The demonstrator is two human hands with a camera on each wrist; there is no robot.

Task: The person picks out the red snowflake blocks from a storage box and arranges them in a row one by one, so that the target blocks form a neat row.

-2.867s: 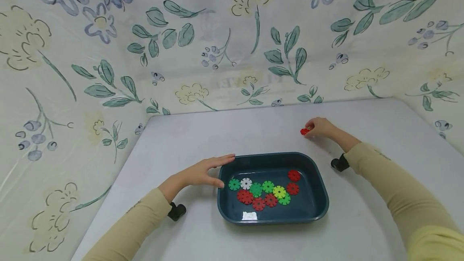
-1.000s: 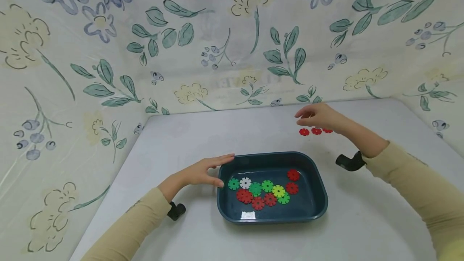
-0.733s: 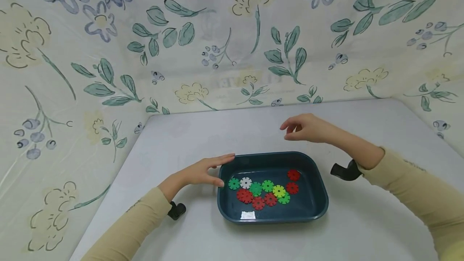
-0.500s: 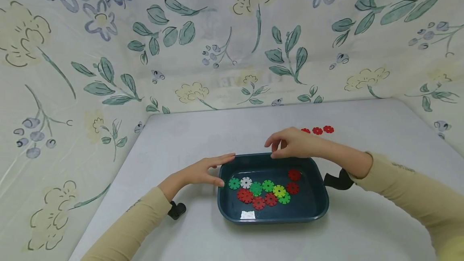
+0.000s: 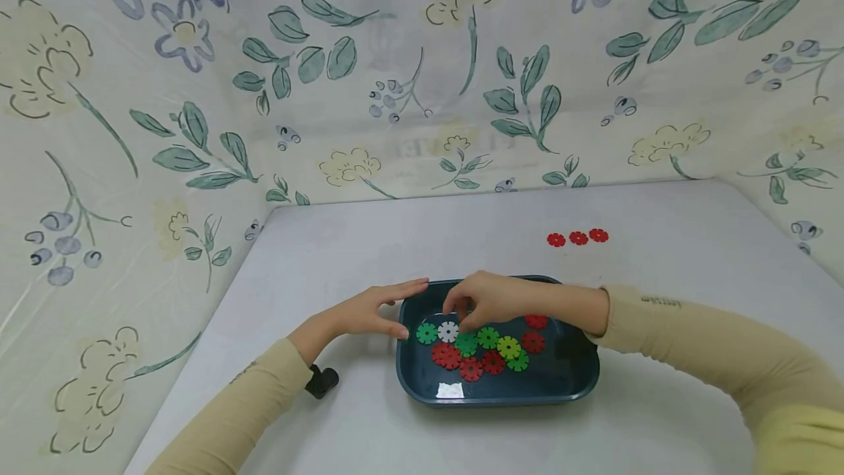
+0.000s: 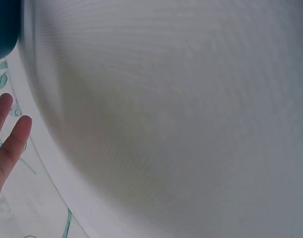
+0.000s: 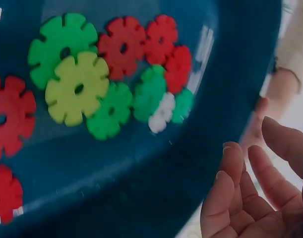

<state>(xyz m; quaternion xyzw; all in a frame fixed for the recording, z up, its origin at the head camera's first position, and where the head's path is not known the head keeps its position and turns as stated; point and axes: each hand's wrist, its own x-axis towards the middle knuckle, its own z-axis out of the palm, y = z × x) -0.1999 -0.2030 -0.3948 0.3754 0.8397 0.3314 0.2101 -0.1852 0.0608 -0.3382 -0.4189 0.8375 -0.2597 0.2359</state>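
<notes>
A dark teal tray (image 5: 550, 387) holds several notched, flower-shaped plastic discs in red, green, yellow and white. My left hand (image 5: 365, 311) rests at the tray's left rim, fingers straight and thumb spread. Over the tray's back left part hovers my right hand (image 5: 493, 297), fingers loosely bent. Its fingertips are near the white disc (image 5: 448, 331) and a green disc (image 5: 466, 345). In the right wrist view, thumb and fingers stand apart with nothing between them, while a yellow disc (image 7: 78, 88) lies over a green one.
Three red discs (image 5: 578, 238) lie in a row on the white table (image 5: 395, 240), behind the tray to the right. A floral-patterned curtain (image 5: 409, 94) rises behind the table. A black wrist device (image 5: 322, 383) sits under the left wrist.
My right hand first held a red disc at the back right, let it go in the row, then moved left and forward over the tray. My left hand has stayed at the rim.
</notes>
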